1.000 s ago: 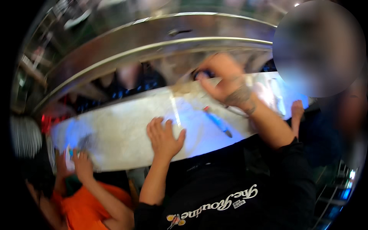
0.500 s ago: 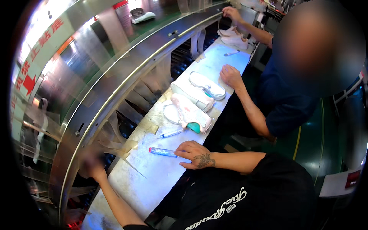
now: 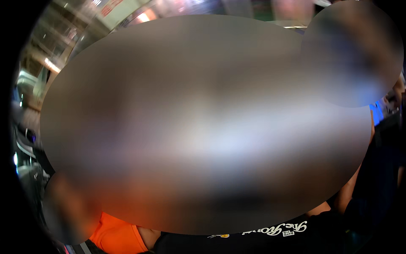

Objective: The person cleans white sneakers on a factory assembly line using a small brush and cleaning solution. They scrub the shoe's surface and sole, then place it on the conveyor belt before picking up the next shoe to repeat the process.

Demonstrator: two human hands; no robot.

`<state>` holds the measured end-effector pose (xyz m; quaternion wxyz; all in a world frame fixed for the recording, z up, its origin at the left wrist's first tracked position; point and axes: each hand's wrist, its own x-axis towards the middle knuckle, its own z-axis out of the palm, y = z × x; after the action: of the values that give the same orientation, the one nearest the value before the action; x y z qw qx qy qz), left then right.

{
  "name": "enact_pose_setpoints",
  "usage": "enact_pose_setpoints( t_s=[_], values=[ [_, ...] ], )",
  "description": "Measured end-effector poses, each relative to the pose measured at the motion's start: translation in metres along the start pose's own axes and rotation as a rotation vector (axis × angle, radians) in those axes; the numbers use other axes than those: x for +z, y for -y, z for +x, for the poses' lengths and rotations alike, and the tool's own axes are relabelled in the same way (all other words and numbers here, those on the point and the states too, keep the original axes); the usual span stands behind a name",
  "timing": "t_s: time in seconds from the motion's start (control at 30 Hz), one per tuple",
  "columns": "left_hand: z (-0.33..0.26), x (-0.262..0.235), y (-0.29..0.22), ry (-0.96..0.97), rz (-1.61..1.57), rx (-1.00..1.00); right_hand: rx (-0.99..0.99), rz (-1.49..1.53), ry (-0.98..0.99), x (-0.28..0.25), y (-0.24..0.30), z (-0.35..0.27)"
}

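A large smooth blur covers most of the head view, and neither of my hands can be made out. My black shirt (image 3: 270, 241) with white lettering fills the lower edge. A short strip of bare arm (image 3: 319, 209) shows beside my right sleeve, cut off by the blur. Another piece of bare arm (image 3: 149, 238) lies between my shirt and an orange garment; I cannot tell whose it is. Whatever my hands hold or touch is hidden, as is the bench surface in the middle.
The orange garment (image 3: 120, 233) of another person is close at my left. Dark clothing (image 3: 372, 182) and part of an arm stand at the right edge. Machinery (image 3: 29, 173) lines the far left, and a pale sign panel (image 3: 122, 15) is at the top.
My view has swung to the left. The bench, shoes, pens and both my hands, visible before, are now lost behind blur. An orange garment has come into view at lower left.
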<state>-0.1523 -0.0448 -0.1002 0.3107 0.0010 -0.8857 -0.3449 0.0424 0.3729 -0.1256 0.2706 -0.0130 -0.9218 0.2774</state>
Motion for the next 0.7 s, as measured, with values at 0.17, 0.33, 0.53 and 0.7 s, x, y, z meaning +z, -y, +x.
enact_pose_setpoints(
  t_s=[0.17,0.33,0.53,0.7],
  values=[
    [-0.081,-0.071,0.009,-0.056,-0.676,-0.340,-0.352,0.226,-0.160,0.016,0.019,0.099],
    [-0.070,-0.096,0.010,0.033,-1.058,-0.441,-0.590,0.315,-0.438,-0.005,0.113,0.272],
    [-0.075,-0.003,0.029,0.547,-0.223,-0.367,-0.322,0.095,0.032,0.081,0.215,0.437],
    [-0.076,-0.042,-0.045,0.647,0.093,-0.038,-0.454,-0.129,0.297,0.088,0.249,0.438]
  ],
)
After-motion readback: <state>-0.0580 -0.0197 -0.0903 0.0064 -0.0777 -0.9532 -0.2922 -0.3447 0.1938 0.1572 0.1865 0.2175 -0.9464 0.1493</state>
